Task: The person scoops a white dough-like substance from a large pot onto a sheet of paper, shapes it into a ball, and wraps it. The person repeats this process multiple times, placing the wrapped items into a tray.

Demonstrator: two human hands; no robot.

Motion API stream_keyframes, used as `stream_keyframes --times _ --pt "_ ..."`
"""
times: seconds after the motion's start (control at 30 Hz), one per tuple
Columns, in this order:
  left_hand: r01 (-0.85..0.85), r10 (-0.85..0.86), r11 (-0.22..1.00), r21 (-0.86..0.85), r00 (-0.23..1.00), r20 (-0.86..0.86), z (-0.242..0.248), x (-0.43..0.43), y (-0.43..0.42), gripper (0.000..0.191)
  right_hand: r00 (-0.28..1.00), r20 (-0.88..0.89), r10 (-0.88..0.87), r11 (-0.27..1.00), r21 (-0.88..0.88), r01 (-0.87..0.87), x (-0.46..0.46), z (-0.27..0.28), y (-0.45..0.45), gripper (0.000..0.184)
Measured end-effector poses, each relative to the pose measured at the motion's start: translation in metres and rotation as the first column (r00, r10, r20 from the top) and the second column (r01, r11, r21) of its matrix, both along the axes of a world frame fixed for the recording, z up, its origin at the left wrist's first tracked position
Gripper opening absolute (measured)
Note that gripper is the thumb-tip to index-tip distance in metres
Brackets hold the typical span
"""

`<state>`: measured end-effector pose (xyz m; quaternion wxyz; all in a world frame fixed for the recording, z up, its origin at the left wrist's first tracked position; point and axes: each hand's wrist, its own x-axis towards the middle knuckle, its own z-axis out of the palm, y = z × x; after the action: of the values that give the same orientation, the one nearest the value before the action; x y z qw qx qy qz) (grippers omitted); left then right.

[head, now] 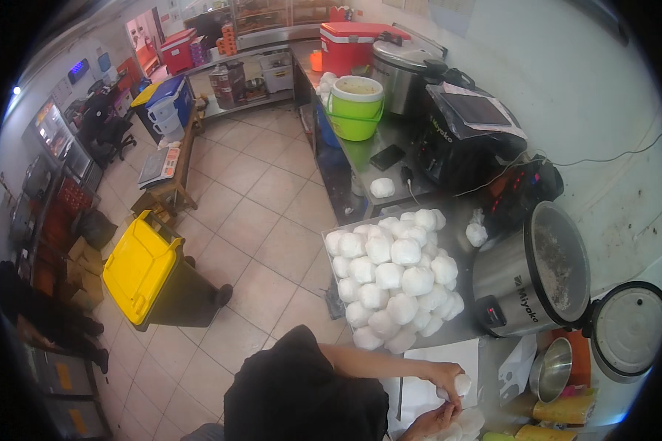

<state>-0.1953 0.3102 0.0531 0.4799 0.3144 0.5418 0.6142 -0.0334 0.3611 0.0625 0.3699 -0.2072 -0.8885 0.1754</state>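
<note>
My left hand (445,378) is closed around a small white wrapped packet (462,385), above a white paper sheet (469,353) on the metal counter. Just below it, the fingers of my right hand (437,420) meet the packet's lower end; their exact grip is partly hidden. More white wrappings or packets (469,421) lie beside my right hand at the picture's bottom edge. Beyond my left forearm, many rounded white wrapped packets (389,275) are piled in a tray (331,248). To their right stands an open steel Miyako rice cooker (502,281) containing cooked rice (551,264).
A steel bowl (551,369) and the cooker's raised lid (631,331) are at the right. Farther along stand a phone (387,157), a green bucket (356,107) and a black cooker (452,143). A yellow-lidded bin (143,264) is on the tiled floor; another person (49,308) is at far left.
</note>
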Motion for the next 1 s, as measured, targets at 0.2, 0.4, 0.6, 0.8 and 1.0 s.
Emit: stream_keyframes --times 0.2,0.4,0.6,0.8,1.0 --pt "0.222 -0.226 0.974 0.052 0.971 0.078 0.005 -0.019 -0.018 0.053 0.987 -0.160 0.031 0.827 -0.550 -0.115 0.002 -0.032 0.021 0.012" --pt "0.466 -0.476 0.879 0.098 0.870 0.127 -0.030 -0.017 -0.013 0.042 0.961 0.258 0.104 0.846 -0.531 0.051 0.013 -0.028 0.042 0.011" --pt "0.544 -0.559 0.829 0.128 0.802 0.212 -0.048 -0.008 -0.008 0.045 0.887 0.399 0.232 0.889 -0.456 -0.028 0.003 -0.011 0.051 0.033" --pt "0.436 -0.444 0.896 -0.083 0.881 -0.163 -0.034 -0.007 -0.012 0.051 0.922 0.360 0.142 0.967 -0.248 -0.052 -0.003 -0.010 0.058 0.043" --pt "-0.025 0.055 0.958 -0.285 0.994 0.096 -0.035 0.001 0.000 0.053 0.997 -0.009 0.072 0.746 -0.663 -0.060 0.006 -0.026 0.035 0.043"
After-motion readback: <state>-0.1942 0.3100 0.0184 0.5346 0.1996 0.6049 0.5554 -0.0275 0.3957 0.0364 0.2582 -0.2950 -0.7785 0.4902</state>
